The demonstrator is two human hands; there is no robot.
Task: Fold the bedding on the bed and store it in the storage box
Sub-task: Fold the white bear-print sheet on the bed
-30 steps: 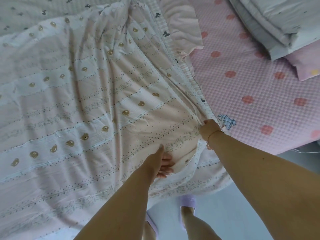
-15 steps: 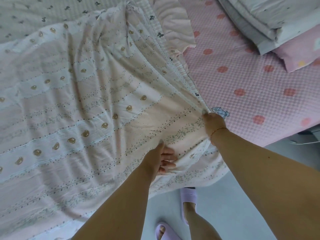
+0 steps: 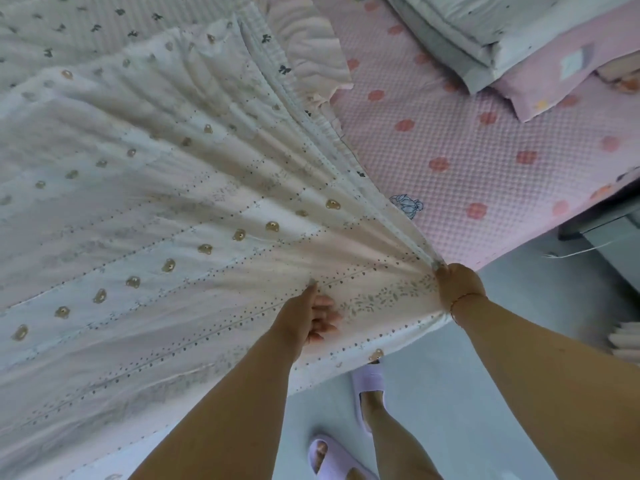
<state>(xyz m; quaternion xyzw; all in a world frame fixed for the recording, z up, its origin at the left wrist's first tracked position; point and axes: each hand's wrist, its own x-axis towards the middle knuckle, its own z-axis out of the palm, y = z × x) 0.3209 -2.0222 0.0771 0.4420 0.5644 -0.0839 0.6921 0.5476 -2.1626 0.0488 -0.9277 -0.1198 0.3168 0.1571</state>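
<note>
A pale pink quilt (image 3: 166,209) printed with small bears and dotted stripes lies spread over the left of the bed. My right hand (image 3: 455,284) grips its gathered right edge at the near bed edge, and taut folds fan out from that grip. My left hand (image 3: 310,315) pinches the quilt's top layer a little to the left, fingers curled into the cloth. Under it lies a second cover with dark bows and a pink ruffle (image 3: 304,39). No storage box is in view.
The pink checked mattress sheet (image 3: 485,157) with red flowers is bare on the right. Folded grey-white bedding (image 3: 485,32) and a pink pillow (image 3: 561,74) sit at the far right. My feet in lilac slippers (image 3: 369,382) stand on grey floor beside the bed.
My right hand has pulled the quilt's edge toward me and off to the right, stretching the folds tighter. My left hand keeps its pinch. I have stepped back, so more floor shows.
</note>
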